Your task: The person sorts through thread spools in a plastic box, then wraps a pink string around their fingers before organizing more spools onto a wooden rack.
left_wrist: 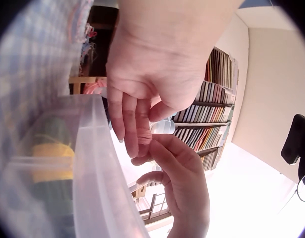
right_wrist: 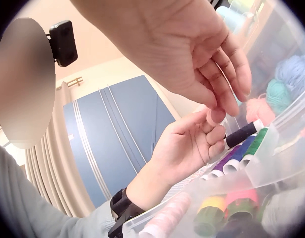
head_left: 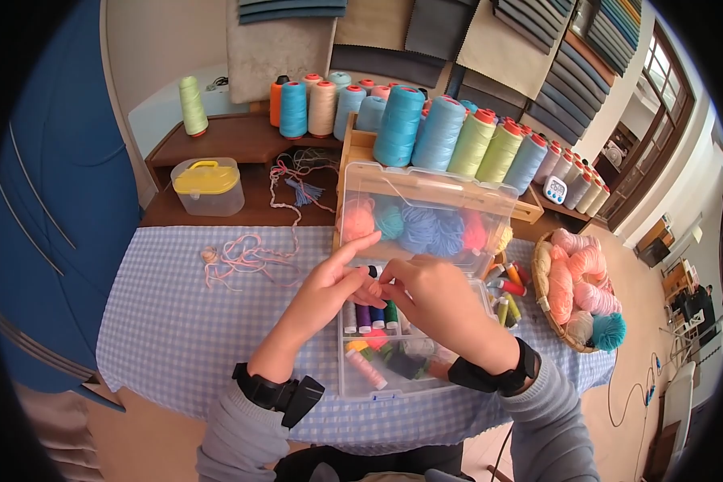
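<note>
Both hands meet over an open clear plastic case (head_left: pixel 361 391). In the head view my left hand (head_left: pixel 329 283) points one finger up, its other fingers loosely bent beside the black thread spool (right_wrist: pixel 241 134). My right hand (head_left: pixel 430 289) reaches in from the other side, its thumb and fingertips (left_wrist: pixel 160 144) right at the left hand's fingertips; I cannot tell whether a thin thread is between them. Below lie purple (head_left: pixel 363 318), blue (head_left: pixel 377 318) and green (head_left: pixel 391 315) thread spools in a row. A pink spool (head_left: pixel 367 371) slants in the front compartment.
The case's raised lid (head_left: pixel 490 201) stands behind the hands, with yarn balls (head_left: pixel 422 229) showing through it. A basket (head_left: pixel 541 281) of yarn skeins is at right. Loose pink yarn (head_left: pixel 253 259) and a yellow-lidded box (head_left: pixel 209 193) are at left. Large thread cones (head_left: pixel 398 128) line the back.
</note>
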Tool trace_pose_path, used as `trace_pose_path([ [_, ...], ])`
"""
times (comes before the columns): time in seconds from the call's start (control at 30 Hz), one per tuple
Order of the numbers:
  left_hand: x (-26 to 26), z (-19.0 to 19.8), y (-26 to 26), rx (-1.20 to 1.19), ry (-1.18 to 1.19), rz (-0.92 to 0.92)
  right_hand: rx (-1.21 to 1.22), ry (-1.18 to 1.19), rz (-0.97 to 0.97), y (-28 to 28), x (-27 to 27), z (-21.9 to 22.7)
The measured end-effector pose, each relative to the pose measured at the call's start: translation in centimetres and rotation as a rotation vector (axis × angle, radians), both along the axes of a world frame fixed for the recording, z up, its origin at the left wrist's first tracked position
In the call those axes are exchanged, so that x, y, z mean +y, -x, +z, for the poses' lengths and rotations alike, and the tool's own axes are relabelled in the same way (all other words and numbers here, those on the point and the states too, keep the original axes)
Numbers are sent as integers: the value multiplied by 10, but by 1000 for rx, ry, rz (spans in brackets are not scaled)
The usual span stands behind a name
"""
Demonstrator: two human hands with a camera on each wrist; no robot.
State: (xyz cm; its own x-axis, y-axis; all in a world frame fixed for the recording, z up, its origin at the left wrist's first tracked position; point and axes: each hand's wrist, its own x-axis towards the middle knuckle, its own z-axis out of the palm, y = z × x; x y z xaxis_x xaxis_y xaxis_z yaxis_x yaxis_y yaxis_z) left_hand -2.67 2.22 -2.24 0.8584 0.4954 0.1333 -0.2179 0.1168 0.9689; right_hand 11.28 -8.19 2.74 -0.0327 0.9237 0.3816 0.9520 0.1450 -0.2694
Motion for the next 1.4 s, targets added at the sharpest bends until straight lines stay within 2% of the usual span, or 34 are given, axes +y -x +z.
trace_pose_path([
  [0.23, -1, -2, -1, -15, 3, -4, -225, -2, 71, 6, 1, 0],
  [0.37, -3, 2, -1, -34, -13, 30, -223, -43, 92, 5, 0, 6],
  [0.57, -5, 7, 1, -36, 23, 5, -74, -38, 108, 8, -2, 10],
  [0.73, -3, 3, 0, -48, -20, -9, 120, 73, 69, 7, -3, 9],
  [0.77, -3, 3, 0, -48, -21, -9, 120, 72, 69, 5, -3, 7],
  [0.83, -4, 7, 3, -51, -43, -10, 269, 76, 57, -3, -4, 3],
  [0.97, -10, 13, 3, -50, 5, -19, 353, 28, 53, -8, -14, 15],
  [1.03, -6, 14, 6, -11, -1, -174, 340, 211, 91, -11, -19, 19],
  [1.07, -6, 13, 6, -9, -1, -177, 342, 209, 89, -10, -21, 21],
  [1.13, -8, 11, 4, -10, -44, -346, 289, 299, 84, -8, -28, 22],
  [1.17, -10, 9, 4, -7, -46, -351, 292, 297, 80, -8, -29, 18],
  [1.27, -12, 10, 3, -42, 55, -590, 138, 180, 143, -11, -32, 4],
  [1.4, -13, 3, 1, -148, 117, -652, 102, 171, 140, -12, -35, 5],
])
